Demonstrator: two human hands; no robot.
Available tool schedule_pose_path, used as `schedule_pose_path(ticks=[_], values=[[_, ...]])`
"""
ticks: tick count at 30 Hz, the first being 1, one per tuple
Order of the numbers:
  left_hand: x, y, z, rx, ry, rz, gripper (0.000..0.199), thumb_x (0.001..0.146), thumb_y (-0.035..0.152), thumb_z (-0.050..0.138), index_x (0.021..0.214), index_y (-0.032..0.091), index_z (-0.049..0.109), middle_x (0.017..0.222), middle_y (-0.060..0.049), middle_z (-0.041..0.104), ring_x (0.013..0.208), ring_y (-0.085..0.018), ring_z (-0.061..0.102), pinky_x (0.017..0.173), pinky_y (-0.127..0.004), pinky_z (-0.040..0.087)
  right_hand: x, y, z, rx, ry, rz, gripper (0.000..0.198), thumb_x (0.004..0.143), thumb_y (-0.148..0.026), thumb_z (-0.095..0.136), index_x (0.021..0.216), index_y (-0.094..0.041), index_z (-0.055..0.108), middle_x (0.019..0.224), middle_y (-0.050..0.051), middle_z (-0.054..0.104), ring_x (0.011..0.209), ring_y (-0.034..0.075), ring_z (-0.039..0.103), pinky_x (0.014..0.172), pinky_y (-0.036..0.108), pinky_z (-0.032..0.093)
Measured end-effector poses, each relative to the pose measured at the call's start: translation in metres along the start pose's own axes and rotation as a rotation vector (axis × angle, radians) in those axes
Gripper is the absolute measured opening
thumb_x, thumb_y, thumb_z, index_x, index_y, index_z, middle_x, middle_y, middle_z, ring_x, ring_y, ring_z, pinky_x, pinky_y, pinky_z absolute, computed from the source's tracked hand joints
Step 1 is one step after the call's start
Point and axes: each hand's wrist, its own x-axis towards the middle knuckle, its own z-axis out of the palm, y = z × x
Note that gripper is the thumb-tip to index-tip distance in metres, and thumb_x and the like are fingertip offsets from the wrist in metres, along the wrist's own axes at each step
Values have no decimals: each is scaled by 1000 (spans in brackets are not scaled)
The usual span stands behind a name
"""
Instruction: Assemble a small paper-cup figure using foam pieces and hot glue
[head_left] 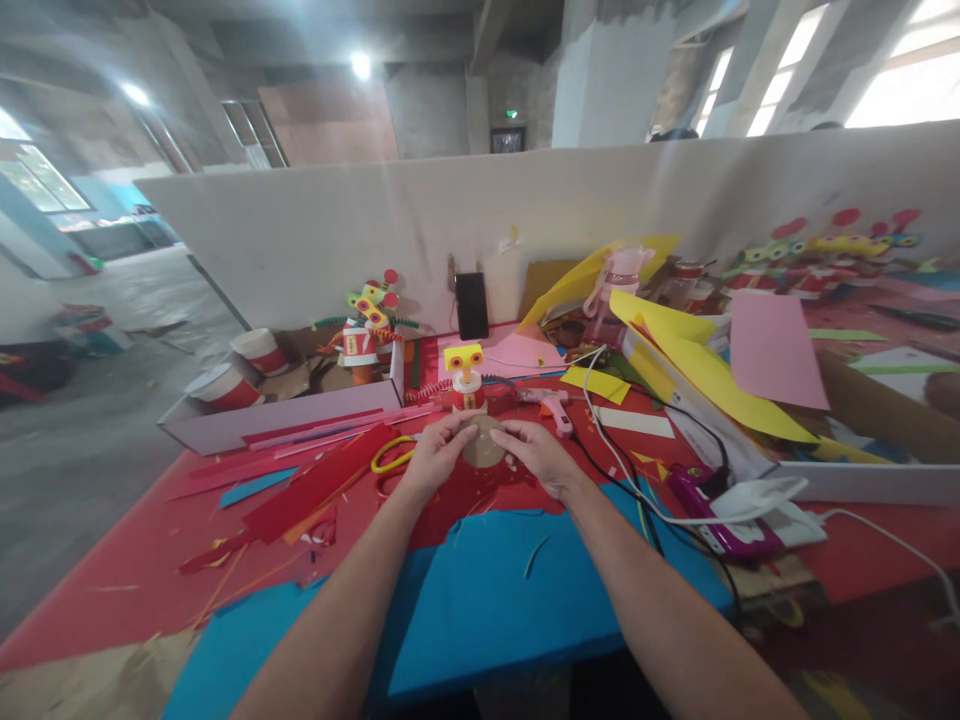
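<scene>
Between my two hands is a round brown cardboard disc (484,449), pinched at its upper edge. My left hand (442,450) grips its left side with thumb and fingers, and my right hand (538,452) grips the right side. Just behind the disc stands a paper-cup figure (468,388) with a yellow head and orange-ringed eyes; its lower part is partly hidden. To the right of it lies a pink glue gun (553,408). Yellow-handled scissors (391,455) rest beside my left hand.
Blue sheets (495,590) cover the near edge of the red table. A purple power strip (724,510) with trailing cords sits right. Open boxes (300,425) flank the workspace, holding cups and more figures (364,335). A phone (472,305) leans on the white partition (337,220).
</scene>
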Motion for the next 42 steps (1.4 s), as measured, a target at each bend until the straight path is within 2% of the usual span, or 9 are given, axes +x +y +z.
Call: schedule_pose_path(ticks=[2,4,8,9,11,14,20,29,42], values=[[0,0,0,50,-38,15,38,82,37,59,114,16,63,100,-7,69,86,-17,63,73,-26,49,-1,1,0,17,-31,22,34,76,-44,60,89,-13,66,55,-5,53,41,5,39,42,19,30],[0,0,0,109,12,64,37,84,36,56,116,17,61,96,-7,68,82,-16,62,71,-26,49,1,3,0,40,-28,18,34,76,-45,60,87,-13,65,52,-5,52,39,6,40,41,19,33],[0,4,0,371,370,215,22,83,33,58,96,18,65,87,-4,66,78,-14,59,70,-25,47,6,9,2,69,95,4,32,77,-44,57,88,-15,63,50,-4,57,42,10,52,48,21,45],[0,4,0,418,413,221,18,82,32,58,89,18,65,82,-3,65,75,-14,59,68,-24,47,7,10,3,40,128,-7,30,77,-42,56,88,-15,62,52,-3,60,45,11,57,50,23,47],[-1,4,2,420,370,189,15,82,31,58,80,17,65,74,-1,65,67,-13,58,65,-24,46,7,10,5,-75,177,-59,24,80,-37,53,88,-16,62,57,0,64,52,14,63,54,24,49],[-1,-1,8,297,233,133,13,79,28,59,79,17,67,70,-1,67,63,-13,60,62,-24,48,4,10,9,-317,221,-180,17,83,-28,49,81,-17,61,63,3,67,59,16,67,56,23,49],[-3,-4,16,312,322,104,13,75,25,63,82,18,72,77,-4,72,72,-17,65,70,-30,51,1,11,14,-675,273,-347,15,82,-18,48,72,-18,58,65,4,65,59,15,59,56,23,40],[-9,4,23,553,352,299,12,80,19,60,81,22,72,84,-4,72,78,-17,64,75,-30,49,1,14,19,-691,295,-360,17,82,-19,46,68,-19,55,61,3,58,54,13,49,54,23,33],[-9,-2,19,742,244,397,17,86,17,52,81,21,68,79,-2,68,74,-15,61,70,-25,47,0,12,17,-651,239,-265,13,78,-16,47,69,-18,56,59,2,60,51,13,50,50,22,31]])
